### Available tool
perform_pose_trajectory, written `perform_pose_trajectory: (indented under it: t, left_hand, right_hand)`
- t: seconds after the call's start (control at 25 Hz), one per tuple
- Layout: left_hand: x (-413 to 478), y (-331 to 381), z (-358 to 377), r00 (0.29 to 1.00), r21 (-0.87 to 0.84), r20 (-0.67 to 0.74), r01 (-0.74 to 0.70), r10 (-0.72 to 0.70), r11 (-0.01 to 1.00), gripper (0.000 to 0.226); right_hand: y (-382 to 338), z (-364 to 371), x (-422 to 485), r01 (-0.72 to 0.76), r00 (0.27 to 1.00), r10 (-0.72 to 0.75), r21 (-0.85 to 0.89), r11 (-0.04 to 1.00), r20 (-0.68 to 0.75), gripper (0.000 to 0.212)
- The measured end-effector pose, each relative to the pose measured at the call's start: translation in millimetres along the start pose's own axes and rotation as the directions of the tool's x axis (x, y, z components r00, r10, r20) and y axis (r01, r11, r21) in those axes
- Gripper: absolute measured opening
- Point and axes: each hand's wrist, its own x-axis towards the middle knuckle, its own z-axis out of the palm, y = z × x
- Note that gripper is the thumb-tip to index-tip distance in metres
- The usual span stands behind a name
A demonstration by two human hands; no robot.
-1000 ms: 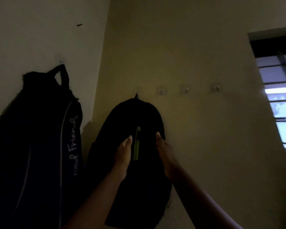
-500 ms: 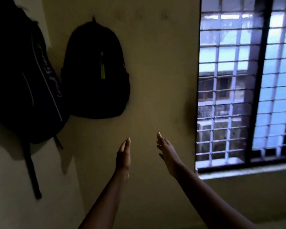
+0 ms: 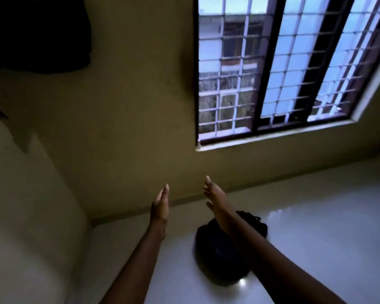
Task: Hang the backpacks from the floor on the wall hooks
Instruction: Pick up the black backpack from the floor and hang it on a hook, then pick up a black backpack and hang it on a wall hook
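Black backpack point(image 3: 219, 255) on floor point(image 3: 316, 227), lower centre of frame, partly behind right forearm. Left hand point(image 3: 160, 207) & right hand point(image 3: 216, 199) both flat, fingers straight, holding nothing, above the bag. Bag looks soft, slumped, prob. light; dim, so top loop not visible. Best hold likely top handle. Hung bag point(image 3: 37, 31) at upper left.

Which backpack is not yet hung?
The black backpack lying on the white floor below the window, under the right hand. The other dark bag hangs on the wall, top left.
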Motion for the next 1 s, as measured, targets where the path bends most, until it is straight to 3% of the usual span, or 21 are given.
perform_pose_trajectory:
  t: [0.2,0.36,0.44,0.72,1.0]
  left_hand:
    - [-108.3,-79.2,100.0,0.968,0.098,0.125,0.204,-0.216,0.974,0.051]
    - [-124.2,-117.7,172.3,0.947,0.163,0.189,0.231,-0.260,0.959,0.046]
    - [-114.6,-134.7,211.6,0.938,0.179,0.198,0.251,-0.285,0.951,0.044]
    - [-9.0,-226.6,361.9,0.905,0.271,0.153,0.349,-0.398,0.897,0.040]
    - [141.6,-396.5,489.3,0.896,0.471,0.105,0.337,-0.432,0.815,0.035]
  right_hand:
    - [77.2,-138.8,-49.2,-0.224,0.967,0.226,0.036,0.974,-0.117,0.057]
    - [112.3,-218.4,-52.4,-0.333,0.926,0.341,0.080,0.940,-0.163,0.037]
    - [131.3,-255.1,-36.0,-0.394,0.892,0.408,0.107,0.913,-0.194,0.043]
    - [204.2,-365.8,106.4,-0.538,0.792,0.558,0.147,0.830,-0.248,0.047]
    - [387.2,-445.5,301.4,-0.662,0.699,0.648,0.067,0.746,-0.303,0.051]
